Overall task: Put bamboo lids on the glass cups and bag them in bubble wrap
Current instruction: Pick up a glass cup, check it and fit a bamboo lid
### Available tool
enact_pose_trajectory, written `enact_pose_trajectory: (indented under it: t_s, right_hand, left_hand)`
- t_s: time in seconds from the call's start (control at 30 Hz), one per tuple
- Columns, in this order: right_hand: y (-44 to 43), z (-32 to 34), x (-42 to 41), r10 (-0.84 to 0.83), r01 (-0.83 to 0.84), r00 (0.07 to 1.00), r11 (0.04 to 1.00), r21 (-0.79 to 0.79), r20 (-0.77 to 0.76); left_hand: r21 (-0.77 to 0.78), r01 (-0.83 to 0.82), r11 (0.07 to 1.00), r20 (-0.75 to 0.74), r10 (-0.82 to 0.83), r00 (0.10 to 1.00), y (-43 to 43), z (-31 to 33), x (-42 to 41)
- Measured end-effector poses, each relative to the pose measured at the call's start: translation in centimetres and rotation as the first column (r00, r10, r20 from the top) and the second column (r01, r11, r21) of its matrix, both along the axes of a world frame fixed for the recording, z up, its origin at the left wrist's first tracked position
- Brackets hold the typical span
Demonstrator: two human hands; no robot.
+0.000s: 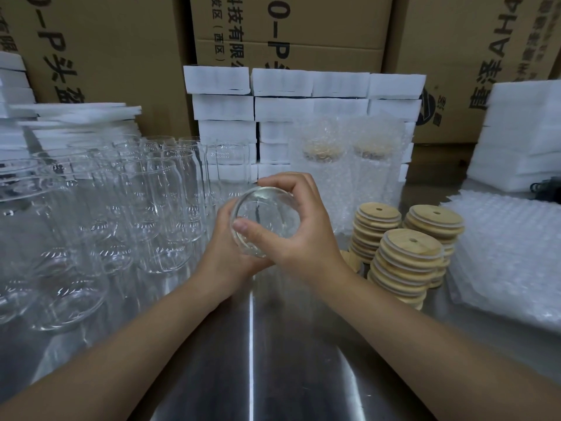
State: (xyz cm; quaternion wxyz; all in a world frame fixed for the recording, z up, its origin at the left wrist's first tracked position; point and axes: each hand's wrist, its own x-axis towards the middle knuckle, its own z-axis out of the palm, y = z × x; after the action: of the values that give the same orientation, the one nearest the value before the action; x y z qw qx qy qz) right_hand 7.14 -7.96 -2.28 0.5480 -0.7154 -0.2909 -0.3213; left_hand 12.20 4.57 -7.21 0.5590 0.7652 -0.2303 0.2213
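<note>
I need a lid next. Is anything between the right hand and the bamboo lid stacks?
Nothing visible. The right hand grips the glass cup with the left hand; the bamboo lid stacks stand just to its right on the steel table, only tabletop between.

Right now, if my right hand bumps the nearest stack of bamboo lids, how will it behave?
The nearest stack of bamboo lids is tall and staggered, so it would probably slide apart or topple. The lids look thin and stiff, likely light. Being round, loose ones might roll across the smooth metal table.
</note>
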Motion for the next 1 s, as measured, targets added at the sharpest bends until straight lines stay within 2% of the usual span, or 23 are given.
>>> enact_pose_trajectory:
  t_s: [0.07, 0.2, 0.33, 0.43, 0.63, 0.8, 0.9, 1.0]
  right_hand:
    - [-0.1, -0.1, 0.1, 0.02, -0.02, 1.0, 1.0, 0.005, -0.023]
    - [-0.6, 0.0, 0.4, 0.105, -0.098, 0.99, 0.993, 0.068, -0.095]
    - [-0.8, 0.0, 0.7, 0.112, -0.094, 0.984, 0.986, 0.136, -0.136]
    - [-1.2, -0.1, 1.2, 0.09, -0.063, 0.981, 0.986, 0.153, -0.173]
    - [-1.2, -0.4, 1.6, 0.038, -0.003, 0.974, 0.988, 0.155, -0.221]
    - [-1.1, -0.6, 1.7, 0.026, 0.001, 0.98, 0.991, 0.133, -0.198]
    - [-1.1, -0.8, 1.7, 0.031, -0.012, 0.983, 0.994, 0.107, -0.18]
    - [-1.1, -0.9, 1.6, 0.039, -0.025, 0.982, 0.996, 0.08, -0.183]
  left_hand:
    - [-0.025, 0.036, 0.999, -0.016, -0.037, 0.999, 0.0, 0.3, -0.2]
    - [-0.091, 0.092, 0.992, -0.165, -0.106, 0.981, 0.1, 0.6, -0.8]
    - [-0.128, -0.024, 0.991, -0.244, -0.008, 0.97, -0.2, 0.9, -1.5]
    - [-0.194, -0.046, 0.98, -0.34, -0.024, 0.94, -0.2, 0.9, -1.5]
    - [-0.247, -0.011, 0.969, -0.387, -0.088, 0.918, -0.4, 1.2, -1.6]
    - [-0.339, 0.014, 0.941, -0.444, -0.173, 0.879, -0.5, 1.6, -1.8]
    - [-0.41, 0.023, 0.912, -0.501, -0.246, 0.83, -0.4, 1.9, -1.6]
    - [-0.446, 0.052, 0.894, -0.59, -0.338, 0.733, -0.3, 2.3, -1.9]
